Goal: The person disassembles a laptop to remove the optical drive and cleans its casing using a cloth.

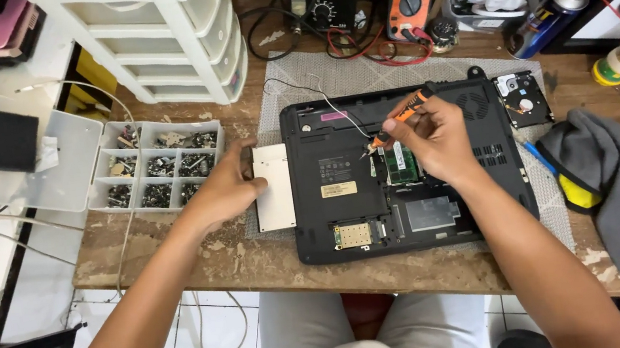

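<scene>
A small orange-handled screwdriver [400, 115] is pinched between the fingers [397, 129] of the right hand [437, 141], its tip set down into the opened underside of a black laptop [406, 173]. The fingers of the left hand [221, 195] are spread and pressed flat against a pale grey drive tray [273, 188] that juts from the laptop's edge; nothing is clamped by them.

The step in hand is judged to be the working of a small screw near the memory bay. It is best done with the driver kept upright over the screw head and pressed lightly, so that the tip is not allowed to slip onto the green memory module [401, 162] just below the right fingertips. The laptop should be held steady by the left hand, as it is now.

The laptop lies bottom-up on a grey mat [329, 76] on the worn wooden table [177, 255]. Its covers are off: a small wireless card [353, 234] is seen below and to the left of the right fingers, and a thin white wire [324, 100] trails away above them. A compartmented box of screws [157, 166] sits just beyond the left fingers, and a bare hard drive [523, 98] lies well to the right of the right hand.
</scene>
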